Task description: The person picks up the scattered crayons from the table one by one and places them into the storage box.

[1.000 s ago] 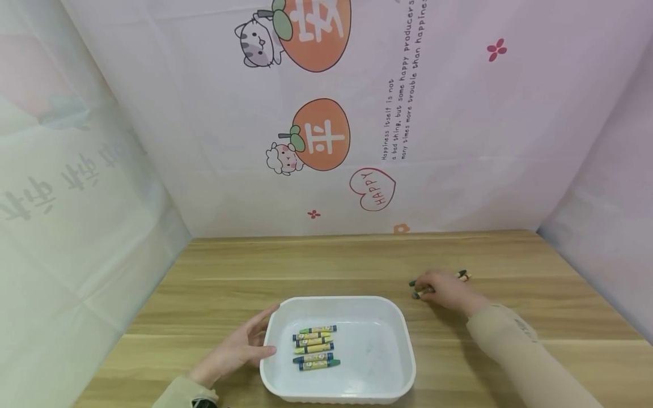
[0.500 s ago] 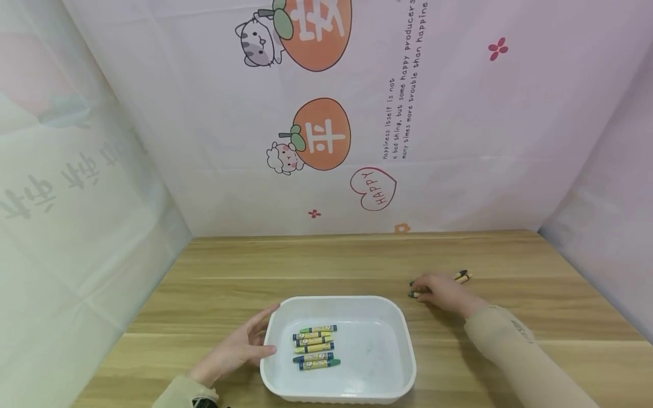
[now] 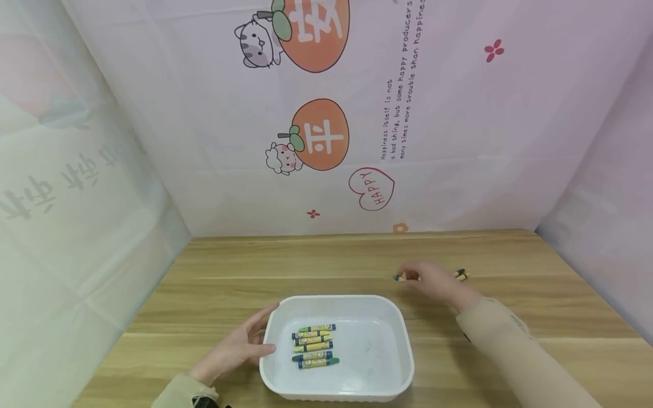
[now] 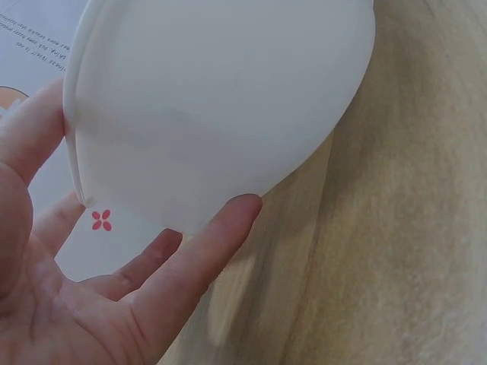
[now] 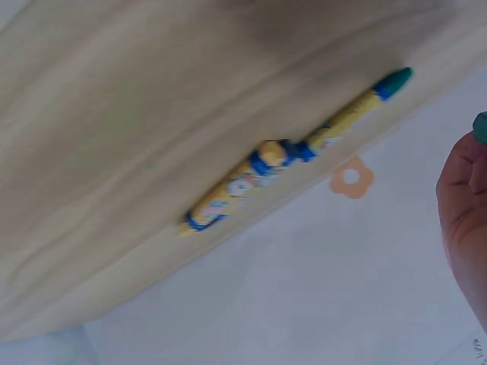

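My left hand (image 3: 240,343) grips the left side of a white plastic tray (image 3: 406,345), thumb over the rim and fingers along the outside. In the left wrist view, fingers (image 4: 198,262) touch the tray wall (image 4: 228,91). Several crayons (image 3: 313,347) in yellow wrappers lie side by side inside, toward its left. Beyond the tray's far right corner, my right hand (image 3: 431,280) pinches a crayon (image 3: 398,277) whose dark end sticks out to the left; the fingers hide most of it. A green tip (image 5: 481,128) shows by that hand in the right wrist view.
Two more crayons, one yellow-tipped (image 5: 236,186) and one green-tipped (image 5: 342,122), lie on the wooden table (image 3: 229,266) behind the right hand. A printed white cloth (image 3: 204,113) hangs at the back, with pale cloth walls left and right.
My right hand has moved left and slightly away from me with the pinched crayon. The left hand, the tray and the crayons inside stay in place.
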Demonstrator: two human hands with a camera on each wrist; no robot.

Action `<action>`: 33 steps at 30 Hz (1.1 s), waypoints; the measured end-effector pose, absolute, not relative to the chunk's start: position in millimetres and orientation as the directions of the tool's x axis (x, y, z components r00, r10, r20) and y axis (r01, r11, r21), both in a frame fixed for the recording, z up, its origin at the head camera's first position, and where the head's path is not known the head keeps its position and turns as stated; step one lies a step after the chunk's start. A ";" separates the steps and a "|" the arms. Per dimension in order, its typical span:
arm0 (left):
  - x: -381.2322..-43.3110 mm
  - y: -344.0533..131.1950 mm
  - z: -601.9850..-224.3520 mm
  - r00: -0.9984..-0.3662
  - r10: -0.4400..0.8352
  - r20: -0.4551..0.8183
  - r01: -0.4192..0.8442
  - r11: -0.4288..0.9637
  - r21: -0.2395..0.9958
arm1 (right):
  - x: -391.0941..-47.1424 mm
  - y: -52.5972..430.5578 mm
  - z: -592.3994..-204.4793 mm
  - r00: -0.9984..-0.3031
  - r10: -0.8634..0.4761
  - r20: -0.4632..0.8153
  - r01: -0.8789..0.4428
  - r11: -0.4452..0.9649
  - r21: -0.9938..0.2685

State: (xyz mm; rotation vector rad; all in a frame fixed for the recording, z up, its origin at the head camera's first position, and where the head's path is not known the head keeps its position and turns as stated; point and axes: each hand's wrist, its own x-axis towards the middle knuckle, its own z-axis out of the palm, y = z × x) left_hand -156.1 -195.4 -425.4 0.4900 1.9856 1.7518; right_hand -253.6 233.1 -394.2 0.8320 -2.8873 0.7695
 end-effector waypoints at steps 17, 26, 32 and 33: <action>-156.9 -196.3 -428.0 -0.846 0.524 -0.099 -0.025 0.148 0.989 | -229.0 124.6 -331.7 -0.732 -0.672 0.113 -0.632 0.607 -0.482; -156.2 -195.7 -425.7 -0.840 0.533 -0.097 -0.027 0.137 0.990 | -206.7 70.5 -337.1 -0.670 -0.736 -0.095 -0.646 0.642 -0.414; -155.9 -195.6 -425.5 -0.843 0.528 -0.100 -0.027 0.146 0.989 | -199.5 58.6 -354.8 -0.676 -0.684 -0.273 -0.613 0.728 -0.306; -156.2 -195.6 -425.4 -0.844 0.526 -0.100 -0.025 0.147 0.989 | -198.9 58.2 -356.4 -0.681 -0.671 -0.292 -0.605 0.741 -0.291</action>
